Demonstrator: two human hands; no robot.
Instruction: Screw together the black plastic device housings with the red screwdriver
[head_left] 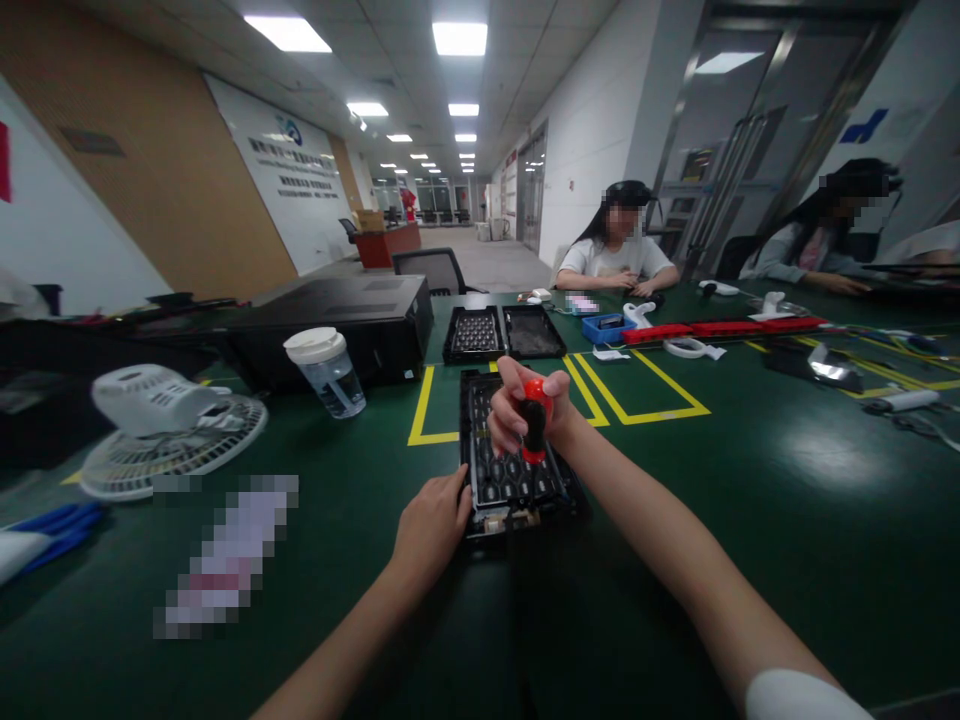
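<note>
A black tray of small parts (pixel 510 480) lies on the green table in front of me. My right hand (pixel 525 405) is closed round a red and black tool (pixel 535 425), held upright with its tip down on the tray's cells. My left hand (pixel 431 525) rests at the tray's near left corner, fingers curled against its edge. Two more black trays (pixel 502 333) sit side by side farther back.
A small white fan (pixel 161 425) and a lidded plastic cup (pixel 326 372) stand at left, with a large black box (pixel 352 320) behind. Two people sit across the table near a blue bin (pixel 607 327) and red strips (pixel 720 328). Yellow tape (pixel 637 385) marks rectangles.
</note>
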